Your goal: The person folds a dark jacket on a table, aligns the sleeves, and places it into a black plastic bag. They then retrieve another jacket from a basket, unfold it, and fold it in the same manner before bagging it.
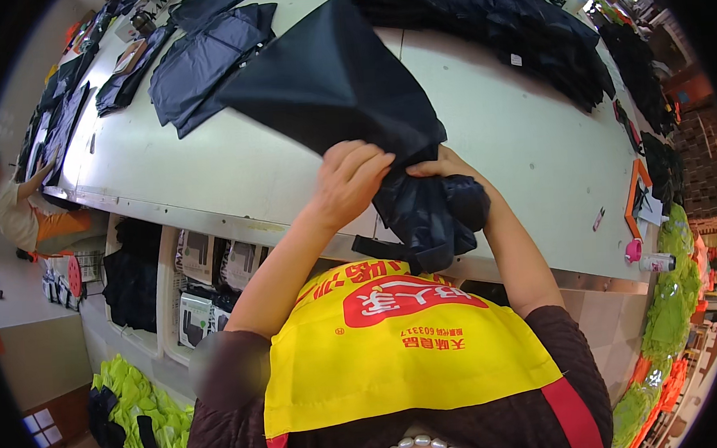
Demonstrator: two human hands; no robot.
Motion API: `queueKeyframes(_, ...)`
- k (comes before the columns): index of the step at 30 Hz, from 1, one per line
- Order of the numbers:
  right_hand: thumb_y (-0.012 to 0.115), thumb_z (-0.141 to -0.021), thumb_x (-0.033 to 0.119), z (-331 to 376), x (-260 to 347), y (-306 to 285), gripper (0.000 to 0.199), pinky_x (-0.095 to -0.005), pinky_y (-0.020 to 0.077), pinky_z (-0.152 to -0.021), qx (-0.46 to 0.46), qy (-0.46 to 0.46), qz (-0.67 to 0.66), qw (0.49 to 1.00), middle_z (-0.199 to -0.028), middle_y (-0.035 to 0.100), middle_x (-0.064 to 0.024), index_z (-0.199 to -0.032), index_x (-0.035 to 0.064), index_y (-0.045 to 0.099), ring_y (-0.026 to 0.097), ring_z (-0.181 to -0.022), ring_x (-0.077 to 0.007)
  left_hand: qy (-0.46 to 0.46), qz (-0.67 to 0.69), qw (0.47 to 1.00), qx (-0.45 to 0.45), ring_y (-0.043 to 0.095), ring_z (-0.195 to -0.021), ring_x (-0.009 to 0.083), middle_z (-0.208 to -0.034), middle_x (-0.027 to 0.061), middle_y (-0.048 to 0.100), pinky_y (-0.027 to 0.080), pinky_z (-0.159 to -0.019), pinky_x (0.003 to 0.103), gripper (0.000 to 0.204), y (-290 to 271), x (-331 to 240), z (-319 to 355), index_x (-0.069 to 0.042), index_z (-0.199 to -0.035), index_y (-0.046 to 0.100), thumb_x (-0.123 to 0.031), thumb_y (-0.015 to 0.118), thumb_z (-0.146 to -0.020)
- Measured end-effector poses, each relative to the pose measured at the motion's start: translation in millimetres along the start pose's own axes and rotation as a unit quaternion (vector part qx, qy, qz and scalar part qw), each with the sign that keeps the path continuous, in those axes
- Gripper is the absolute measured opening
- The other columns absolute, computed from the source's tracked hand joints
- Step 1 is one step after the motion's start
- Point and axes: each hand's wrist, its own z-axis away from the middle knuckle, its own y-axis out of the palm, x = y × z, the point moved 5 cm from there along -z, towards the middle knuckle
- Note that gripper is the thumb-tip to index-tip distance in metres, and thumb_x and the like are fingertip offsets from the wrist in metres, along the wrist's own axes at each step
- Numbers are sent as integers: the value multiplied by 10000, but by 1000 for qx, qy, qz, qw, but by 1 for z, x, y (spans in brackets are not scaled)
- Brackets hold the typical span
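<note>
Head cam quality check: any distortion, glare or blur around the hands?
Head view: strong fisheye, table edge bows, black vignette at rim; window glare top right only; left hand and right hand sharp on the black garment, whose folds lose detail in shadow; blurred patch at left elbow.

Dark cloth garment (341, 77) faintly glossy, perhaps nylon, matt smooth pale table (526, 140), shiny yellow woven-looking apron (399, 353)

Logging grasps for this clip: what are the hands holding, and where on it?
Both the left hand and right hand grip the black garment at its bunched lower end.
</note>
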Motion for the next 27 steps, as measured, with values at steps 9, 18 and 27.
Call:
queueKeyframes(9,623,-847,275,20,-21,3,386,-349,567,-769,134,125,-371,910,-956,657,-191,-1049,-52,594,674,-824,-266,-338,85,927,140,402,-1195,422,-1295,260,415,369,-977,429,849,28,5,72,24,-1397,224,-120,670,-689)
queueKeyframes(18,615,-850,169,12,-15,3,335,-352,518,-870,86,-17,-461,883,-1035,641,-123,-1144,19,560,637,-939,-255,-201,0,937,286,596,-808,331,-853,166,610,473,-678,404,356,19,-13,66,-5,-1060,555,-30,570,-706)
queueKeyframes(27,542,-890,242,-63,-112,-35,353,-367,472,-912,-35,-57,-334,940,-1063,629,-156,-1152,6,559,597,-1008,-281,-152,-33,946,285,587,-796,315,-836,133,590,470,-707,404,439,3,-23,72,-1,-1127,496,-41,606,-704)
